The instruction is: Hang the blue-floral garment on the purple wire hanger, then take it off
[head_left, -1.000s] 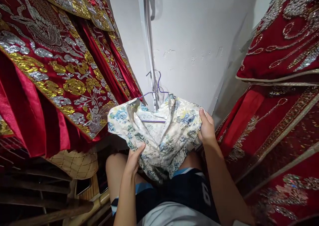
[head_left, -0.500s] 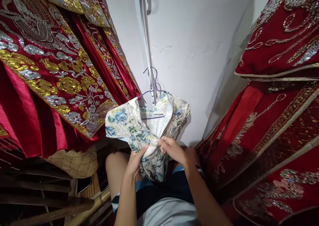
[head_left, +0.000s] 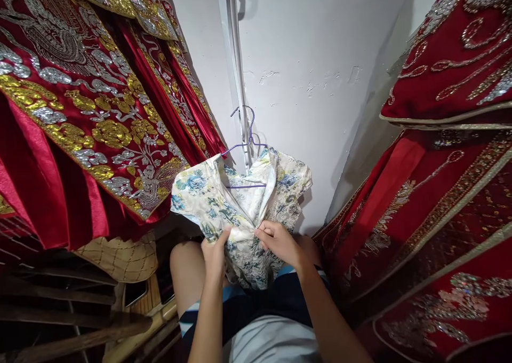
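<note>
Grip, left hand: clamped on the floral blouse, thumb on top of the bodice; the fingers are hidden by the cloth.
Grip, right hand: thumb and forefinger pinched together on the cloth at the foot of the V neckline.
Blouse: centre of the frame, white with blue, yellow and green print, its gathered lower part hanging between the knees.
Purple hanger: inside the shoulders, crossbar showing in the neck opening; its hook meets the metal pole, though how it catches I cannot tell.
Left-side sleeve edge: just beside the lower corner of the sequinned red costume in the upper left; whether they touch I cannot tell.
Right-side sleeve edge: in front of the white wall, with a strip of wall between it and the beaded red gown at the right of the frame.
Room for the elbows: wider above the blouse, along the wall; tighter at the lower right, where the gown's skirt comes near the right forearm.
Lower left: quilted beige fabric above wooden slats.
</note>
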